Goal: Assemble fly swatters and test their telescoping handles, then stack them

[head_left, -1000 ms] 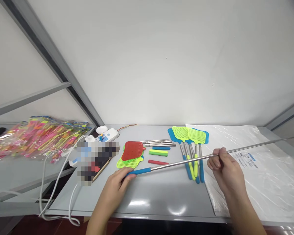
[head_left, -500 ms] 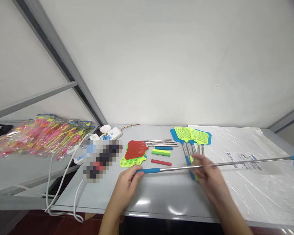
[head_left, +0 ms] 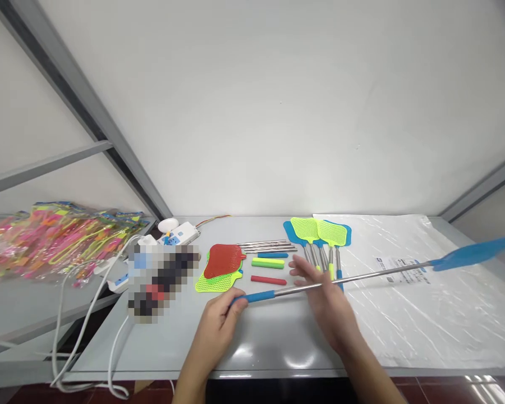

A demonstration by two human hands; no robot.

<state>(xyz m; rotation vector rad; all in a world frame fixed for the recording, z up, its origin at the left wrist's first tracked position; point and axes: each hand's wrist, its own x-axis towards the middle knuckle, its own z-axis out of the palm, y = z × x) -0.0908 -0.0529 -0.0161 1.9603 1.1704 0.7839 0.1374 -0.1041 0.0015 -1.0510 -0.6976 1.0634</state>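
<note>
Blue swatter point(head_left: 353, 278): held above near-mid desk point(head_left: 151, 350), L-to-R, right part over the plastic sheet point(head_left: 408, 328).
L hand point(head_left: 217, 322): closed round the blue grip point(head_left: 258, 297) at the left end; we'd say it's the anchor, carrying most of the wt & stopping roll.
R hand point(head_left: 326, 306): fingers spread, steel rod point(head_left: 379, 274) crossing by the thumb; can't tell if it's pinching or only touching. Prob. a light guide/prop, since the rod's long & the far end would sag.
Blue head point(head_left: 475, 253): right end, tilted up, near edge-on to us, clear of the R hand.
Swatter bundle point(head_left: 332, 233): far-mid, at sheet's left edge; heads far, handles near. We think same-way layout keeps count easy.
Loose parts: red head point(head_left: 223, 261) atop green heads point(head_left: 208, 285), steel tubes point(head_left: 269, 247) just right, red sleeve point(head_left: 268, 280) near, blue sleeve point(head_left: 272, 255) far, yellow-green sleeves point(head_left: 268, 262) btwn. Looks sorted by type, prob. for quick pick.
Power strip point(head_left: 185, 231): far left, likely parked there to keep working area free.
</note>
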